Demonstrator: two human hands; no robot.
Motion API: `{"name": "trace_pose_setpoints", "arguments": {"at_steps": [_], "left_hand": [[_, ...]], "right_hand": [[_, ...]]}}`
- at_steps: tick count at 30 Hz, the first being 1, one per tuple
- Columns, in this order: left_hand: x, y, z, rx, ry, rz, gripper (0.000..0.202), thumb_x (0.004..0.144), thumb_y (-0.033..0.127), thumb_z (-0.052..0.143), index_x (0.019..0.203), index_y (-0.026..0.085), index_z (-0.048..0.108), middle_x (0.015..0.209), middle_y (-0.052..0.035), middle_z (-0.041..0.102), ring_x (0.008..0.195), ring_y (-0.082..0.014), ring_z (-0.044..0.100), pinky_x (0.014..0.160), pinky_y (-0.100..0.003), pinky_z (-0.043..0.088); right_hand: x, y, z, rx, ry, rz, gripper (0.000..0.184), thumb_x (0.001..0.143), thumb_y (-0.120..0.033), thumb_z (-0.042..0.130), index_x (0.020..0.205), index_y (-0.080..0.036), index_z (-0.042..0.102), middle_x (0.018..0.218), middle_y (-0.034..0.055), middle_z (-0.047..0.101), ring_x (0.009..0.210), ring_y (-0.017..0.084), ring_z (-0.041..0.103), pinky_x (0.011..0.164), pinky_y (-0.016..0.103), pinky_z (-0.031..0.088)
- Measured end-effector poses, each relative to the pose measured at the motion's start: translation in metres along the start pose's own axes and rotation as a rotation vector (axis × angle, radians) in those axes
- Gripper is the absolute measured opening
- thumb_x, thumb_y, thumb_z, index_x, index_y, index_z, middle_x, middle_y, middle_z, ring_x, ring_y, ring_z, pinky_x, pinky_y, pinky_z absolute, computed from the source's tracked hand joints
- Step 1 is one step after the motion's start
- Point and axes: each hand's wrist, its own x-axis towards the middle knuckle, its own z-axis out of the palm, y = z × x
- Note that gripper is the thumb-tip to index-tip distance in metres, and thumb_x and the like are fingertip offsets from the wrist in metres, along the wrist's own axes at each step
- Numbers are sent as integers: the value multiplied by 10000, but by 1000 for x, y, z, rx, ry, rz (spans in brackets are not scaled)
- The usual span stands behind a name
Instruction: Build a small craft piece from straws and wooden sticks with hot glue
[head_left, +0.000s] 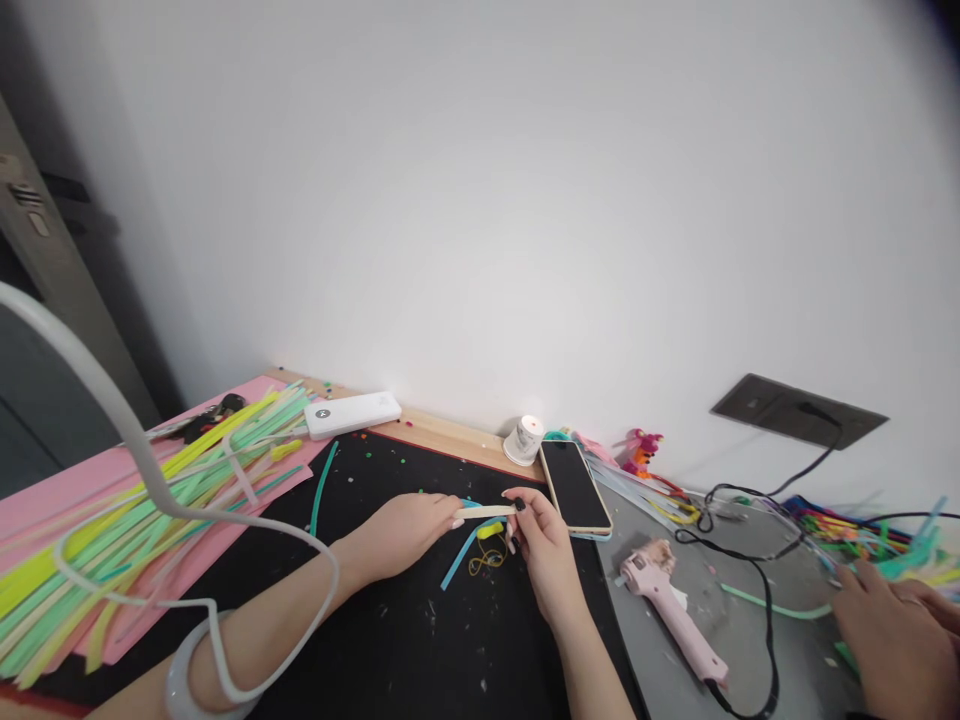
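Note:
A short cream strip (pixel 486 512), which looks like a flat chenille stem, stretches between my two hands above the black mat (pixel 375 640). Its left end is pinched in the fingers of my left hand (pixel 416 530), seen from the back. My right hand (pixel 541 540), with dark nails, grips the other end between thumb and fingers. Just beneath the strip lie a blue strip (pixel 455 565), a small yellow curled piece (pixel 490 530) and a loop of thin yellow cord (pixel 486 565).
Coloured stems (pixel 217 480) lie on pink sheets at left, near a white power bank (pixel 352 413). A paper cup (pixel 523 441), phone (pixel 576 485) and pink glue gun (pixel 675 610) stand or lie rightward. A white cable (pixel 150 460) crosses my left arm. Another person's hands (pixel 892 630) are at far right.

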Motion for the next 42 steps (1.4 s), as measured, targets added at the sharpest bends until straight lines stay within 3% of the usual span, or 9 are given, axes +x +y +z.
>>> {"name": "trace_pose_setpoints", "arguments": {"at_steps": [4, 7, 12, 17, 21, 27, 34, 38, 42], "left_hand": [[0, 7, -1, 167, -68, -14, 347, 968, 327, 253, 868, 198, 559, 787, -28, 627, 702, -208, 599, 622, -268, 364], [1, 11, -2, 247, -64, -8, 349, 974, 312, 231, 858, 193, 538, 772, -24, 624, 686, -202, 601, 601, -268, 361], [-1, 14, -3, 220, -88, 18, 340, 973, 287, 241, 837, 191, 538, 772, -20, 640, 690, -193, 619, 603, -260, 362], [-1, 16, -2, 226, -117, 2, 334, 962, 333, 266, 839, 195, 544, 766, -25, 645, 670, -199, 621, 563, -259, 339], [0, 17, -1, 185, -120, 6, 305, 955, 353, 291, 890, 202, 548, 810, -29, 648, 699, -206, 622, 580, -261, 347], [2, 22, -2, -42, -105, 9, 304, 958, 285, 272, 868, 196, 549, 798, -23, 622, 704, -181, 588, 627, -251, 365], [0, 23, 4, -513, -161, -144, 341, 938, 384, 318, 765, 182, 532, 511, 47, 485, 446, -104, 444, 485, -206, 355], [0, 20, 10, -765, -219, -223, 333, 918, 449, 356, 834, 175, 527, 508, 49, 516, 386, -83, 412, 418, -189, 327], [2, 19, 12, -880, -239, -256, 335, 908, 463, 376, 844, 170, 525, 540, 32, 559, 377, -73, 430, 400, -177, 311]], "right_hand": [[-1, -3, 3, 117, -3, 29, 229, 817, -369, 598, 954, -189, 634, 606, -35, 476, 550, 102, 402, 521, 213, 344], [-2, 0, 5, 88, -47, 77, 239, 786, -355, 643, 940, -173, 647, 630, -14, 535, 555, 102, 431, 519, 214, 350], [-3, 9, 9, 0, -76, 78, 201, 794, -351, 638, 753, -155, 650, 630, -1, 564, 533, 88, 422, 510, 210, 337], [-4, 7, 10, 55, -71, 56, 184, 784, -328, 648, 863, -162, 652, 649, -9, 570, 537, 86, 442, 518, 207, 349], [-2, 7, 9, 11, -50, 3, 161, 788, -327, 641, 796, -167, 625, 621, -19, 566, 510, 88, 441, 492, 208, 351], [-2, 9, 10, -93, -112, -42, 184, 807, -335, 621, 734, -167, 612, 626, -10, 574, 505, 96, 448, 478, 214, 346], [-6, 2, 10, 38, -119, 3, 223, 855, -365, 557, 779, -174, 646, 620, -13, 522, 519, 97, 410, 501, 218, 315], [-7, -3, 11, 84, -176, 37, 203, 847, -352, 570, 791, -179, 659, 628, -13, 517, 528, 97, 407, 508, 215, 320], [-9, -6, 14, 102, -239, 76, 215, 858, -361, 550, 818, -181, 661, 653, 4, 557, 547, 109, 428, 522, 221, 336]]}}
